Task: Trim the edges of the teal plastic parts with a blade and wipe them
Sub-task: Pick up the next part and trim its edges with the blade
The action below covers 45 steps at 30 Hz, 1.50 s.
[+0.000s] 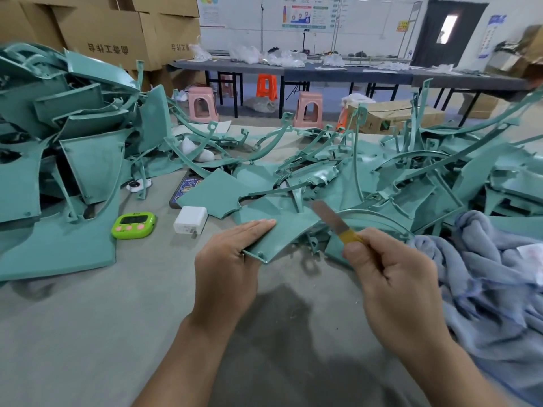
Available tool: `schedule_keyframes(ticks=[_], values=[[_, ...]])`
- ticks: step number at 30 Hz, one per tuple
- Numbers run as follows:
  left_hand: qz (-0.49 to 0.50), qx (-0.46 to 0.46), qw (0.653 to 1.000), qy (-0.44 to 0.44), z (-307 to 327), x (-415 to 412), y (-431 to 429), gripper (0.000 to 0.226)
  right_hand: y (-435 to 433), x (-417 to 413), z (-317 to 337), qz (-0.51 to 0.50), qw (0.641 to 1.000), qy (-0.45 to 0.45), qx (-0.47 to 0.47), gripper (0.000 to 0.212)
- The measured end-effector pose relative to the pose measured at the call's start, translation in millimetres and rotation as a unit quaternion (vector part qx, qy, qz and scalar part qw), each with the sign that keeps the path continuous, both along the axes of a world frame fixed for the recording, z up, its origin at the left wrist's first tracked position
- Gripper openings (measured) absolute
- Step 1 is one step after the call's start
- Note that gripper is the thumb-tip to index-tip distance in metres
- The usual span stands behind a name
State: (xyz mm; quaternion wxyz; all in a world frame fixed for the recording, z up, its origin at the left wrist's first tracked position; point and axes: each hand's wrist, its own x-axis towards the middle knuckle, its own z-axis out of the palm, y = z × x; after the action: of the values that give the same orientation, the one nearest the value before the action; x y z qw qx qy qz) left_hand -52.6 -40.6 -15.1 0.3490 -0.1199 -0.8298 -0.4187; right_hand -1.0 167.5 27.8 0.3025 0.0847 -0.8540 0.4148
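Teal plastic parts (pixel 282 230), yellow-taped silver blade (pixel 332 218), lime green timer (pixel 133 226) (pink buttons), white charger (pixel 190 220), grey-blue cloth (pixel 484 277)

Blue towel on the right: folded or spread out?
Neither: bunched up. The blue towel lies in a rumpled heap with irregular creases on the grey table, beside the pile of teal parts.
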Motion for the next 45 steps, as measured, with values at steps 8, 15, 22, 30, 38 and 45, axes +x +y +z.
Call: schedule_keyframes(ticks=[8, 15, 22, 30, 38, 45], values=[[0.013, -0.006, 1.0, -0.008, -1.2, 0.9, -0.9, 0.045, 1.0, 1.6, 9.0, -0.133, 0.986, 0.013, 0.099, 0.033], [0.005, 0.014, 1.0, -0.008, 1.5, 1.7, -1.6, 0.04, -6.0, 6.3, 5.4, -0.032, 0.995, 0.015, 0.096, 0.034], [0.007, 0.009, 1.0, -0.012, 2.1, 3.3, -2.3, 0.043, -4.0, 4.6, 7.0, -0.025, 0.998, 0.018, 0.056, 0.032], [0.012, -0.002, 1.0, -0.007, 3.2, 4.8, -1.2, 0.05, 2.2, -1.4, 7.6, -0.05, 0.998, 0.019, 0.045, 0.037], [0.013, -0.003, 1.0, 0.001, 0.9, 4.9, -1.5, 0.06, 7.8, -2.5, 8.3, -0.065, 0.997, 0.026, 0.038, 0.035], [0.041, 0.019, 0.999, -0.024, 4.8, 6.6, 1.1, 0.053, 12.6, -11.5, 6.5, -0.127, 0.991, 0.01, 0.045, 0.034]])
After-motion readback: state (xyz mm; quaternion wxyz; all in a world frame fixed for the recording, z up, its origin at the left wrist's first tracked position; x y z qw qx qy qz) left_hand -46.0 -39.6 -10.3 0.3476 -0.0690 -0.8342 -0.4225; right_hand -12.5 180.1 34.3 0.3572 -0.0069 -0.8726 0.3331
